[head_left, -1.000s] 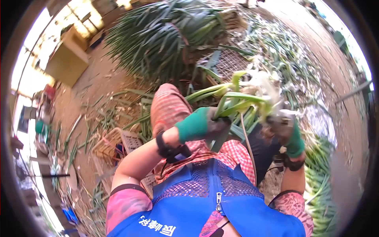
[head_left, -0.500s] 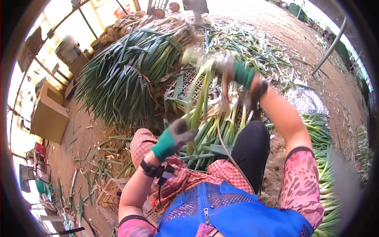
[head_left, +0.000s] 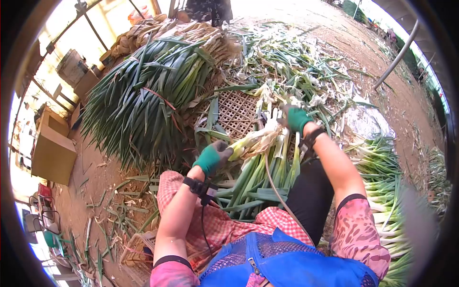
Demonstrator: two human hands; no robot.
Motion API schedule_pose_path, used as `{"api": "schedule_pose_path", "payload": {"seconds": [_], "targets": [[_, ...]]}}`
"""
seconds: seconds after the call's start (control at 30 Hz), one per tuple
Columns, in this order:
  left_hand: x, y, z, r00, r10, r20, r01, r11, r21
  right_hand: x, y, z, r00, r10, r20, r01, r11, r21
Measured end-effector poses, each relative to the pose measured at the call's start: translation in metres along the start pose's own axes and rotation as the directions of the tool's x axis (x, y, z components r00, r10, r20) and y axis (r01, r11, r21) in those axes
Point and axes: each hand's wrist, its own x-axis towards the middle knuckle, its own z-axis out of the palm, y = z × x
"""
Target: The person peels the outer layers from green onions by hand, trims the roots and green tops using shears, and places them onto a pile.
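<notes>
Green and grey gloves cover both hands. My left hand (head_left: 213, 157) is closed on the green part of a leek (head_left: 241, 145) that lies across my lap pile. At the leek's pale root end my right hand (head_left: 294, 118) has its fingers bent around something too small to make out among dry outer leaves. Under and between the hands, a pile of green-and-white leeks (head_left: 248, 184) rests by my knees. A thin hose or cord (head_left: 275, 184) runs over it toward my right leg. Behind the leek is a woven plastic crate (head_left: 235, 112).
A large tied bundle of leeks (head_left: 143, 95) stands at the left. Peeled leaves (head_left: 296, 67) litter the ground ahead. Trimmed leeks (head_left: 382, 191) lie in a row at the right. A cardboard box (head_left: 53, 148) is far left, and a person's legs (head_left: 209, 10) show at the top.
The hands have moved apart, and the leek that stood upright and blurred now lies low between them. My right hand has come down and nearer. A person's legs have come further into view at the top.
</notes>
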Motion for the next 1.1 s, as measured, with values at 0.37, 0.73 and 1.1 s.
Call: {"api": "schedule_pose_path", "payload": {"seconds": [0.37,0.73,1.1], "targets": [[0.009,0.021,-0.001,0.995,0.087,-0.042,-0.074,0.963,0.260,0.040,0.001,0.072,0.950,-0.144,0.278,0.256,0.868,-0.425],[0.022,0.004,-0.002,0.996,0.085,0.040,-0.083,0.996,-0.040,-0.019,-0.068,-0.063,0.765,-0.630,-0.132,0.528,0.732,-0.430],[0.019,0.014,-0.012,0.917,0.338,-0.214,-0.335,0.941,0.050,0.022,-0.046,0.021,0.939,-0.162,-0.302,0.323,0.121,0.939]]}}
